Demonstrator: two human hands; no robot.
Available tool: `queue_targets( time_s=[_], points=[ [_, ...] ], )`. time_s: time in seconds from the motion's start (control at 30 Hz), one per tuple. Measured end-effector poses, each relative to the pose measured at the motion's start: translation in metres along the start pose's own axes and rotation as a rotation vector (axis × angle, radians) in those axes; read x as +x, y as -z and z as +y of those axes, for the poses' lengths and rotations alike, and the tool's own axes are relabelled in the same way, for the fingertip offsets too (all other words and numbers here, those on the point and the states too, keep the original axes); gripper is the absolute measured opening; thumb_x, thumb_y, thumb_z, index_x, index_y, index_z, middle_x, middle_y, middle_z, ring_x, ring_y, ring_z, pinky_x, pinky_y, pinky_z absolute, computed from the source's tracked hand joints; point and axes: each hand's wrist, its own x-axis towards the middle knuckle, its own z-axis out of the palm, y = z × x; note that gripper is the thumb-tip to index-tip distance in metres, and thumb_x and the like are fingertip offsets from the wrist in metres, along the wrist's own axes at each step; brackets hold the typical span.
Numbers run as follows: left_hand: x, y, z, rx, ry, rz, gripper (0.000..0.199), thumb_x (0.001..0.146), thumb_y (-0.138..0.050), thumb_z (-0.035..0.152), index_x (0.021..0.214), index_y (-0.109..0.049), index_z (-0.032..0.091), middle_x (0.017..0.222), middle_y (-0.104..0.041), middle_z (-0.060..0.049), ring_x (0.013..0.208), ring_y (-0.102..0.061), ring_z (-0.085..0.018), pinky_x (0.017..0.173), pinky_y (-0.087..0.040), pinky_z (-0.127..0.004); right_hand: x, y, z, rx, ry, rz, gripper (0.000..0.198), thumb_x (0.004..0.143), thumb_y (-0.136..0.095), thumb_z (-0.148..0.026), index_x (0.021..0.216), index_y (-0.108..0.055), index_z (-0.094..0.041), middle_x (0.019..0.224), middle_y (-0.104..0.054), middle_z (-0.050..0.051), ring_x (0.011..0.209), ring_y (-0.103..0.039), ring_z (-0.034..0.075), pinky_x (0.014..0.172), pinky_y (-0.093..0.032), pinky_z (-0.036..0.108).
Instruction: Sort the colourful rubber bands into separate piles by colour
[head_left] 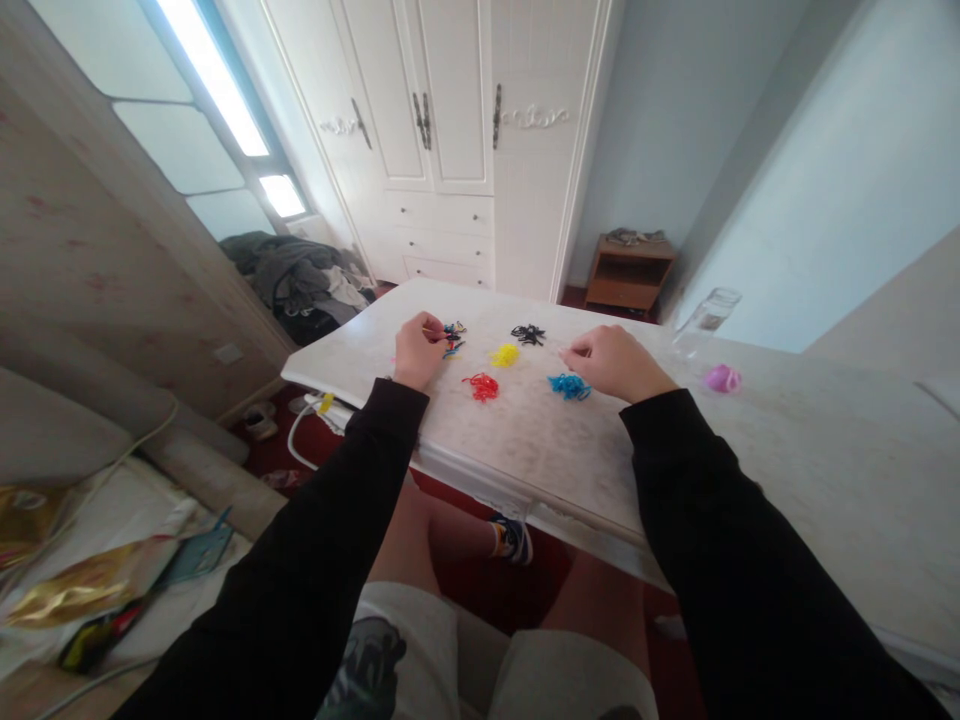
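Small coloured loops that look like rubber bands lie in piles on the white table (525,440). My left hand (418,352) is at a mixed-colour pile (454,340), thumb and fingers pinched together; what they grip is too small to make out. My right hand (619,362) is held above the table behind the blue pile (570,386). Its fingers are closed in a pinch, and whatever is between them cannot be made out. Between my hands are a black pile (529,334), a yellow pile (505,355) and a red pile (482,387).
To the right, a clear glass jar (709,318) and a pink-purple object (722,378) stand on the table. A white wardrobe (450,150) and a small brown cabinet (630,275) are beyond it. Clothes (292,280) are heaped at the far left.
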Motion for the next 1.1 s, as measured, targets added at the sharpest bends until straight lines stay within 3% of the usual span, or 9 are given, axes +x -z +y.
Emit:
queue_targets(
  time_s=[0.13,0.67,0.9,1.1],
  points=[
    [0.002,-0.002,-0.006,-0.016,-0.003,-0.042,0.019,0.062,-0.066,0.009,0.075,-0.056,0.020,0.078,-0.070,-0.002,0.082,-0.071,-0.021,0.077,-0.055,-0.031,0.000,-0.002,0.001,0.008,0.001,-0.004,0.034,0.089,-0.056,-0.031,0.060,-0.067,-0.018,0.061,-0.063,0.008,0.063,-0.051,0.018,0.064,-0.028,0.035],
    [0.004,-0.001,-0.008,0.163,-0.054,-0.004,0.013,0.067,-0.062,0.008,0.073,-0.061,0.019,0.077,-0.069,-0.002,0.076,-0.064,-0.019,0.073,-0.048,-0.030,0.001,-0.005,0.001,0.022,0.046,-0.033,0.032,0.089,-0.057,-0.029,0.065,-0.074,-0.017,0.064,-0.068,0.009,0.064,-0.055,0.018,0.064,-0.033,0.034],
    [0.001,0.002,0.003,0.109,-0.097,0.048,0.014,0.069,-0.060,0.006,0.072,-0.059,0.020,0.074,-0.066,-0.002,0.072,-0.062,-0.018,0.071,-0.048,-0.030,0.000,-0.002,-0.001,0.026,0.058,-0.040,0.032,0.090,-0.057,-0.029,0.064,-0.073,-0.017,0.065,-0.068,0.009,0.063,-0.054,0.018,0.064,-0.032,0.034],
    [-0.001,0.000,0.007,0.046,-0.128,-0.003,0.014,0.066,-0.061,0.007,0.072,-0.059,0.020,0.070,-0.064,-0.001,0.070,-0.060,-0.017,0.068,-0.048,-0.029,0.000,-0.003,-0.001,0.042,0.060,-0.051,0.033,0.089,-0.056,-0.028,0.062,-0.070,-0.017,0.061,-0.064,0.008,0.061,-0.050,0.016,0.063,-0.032,0.033]
  ],
)
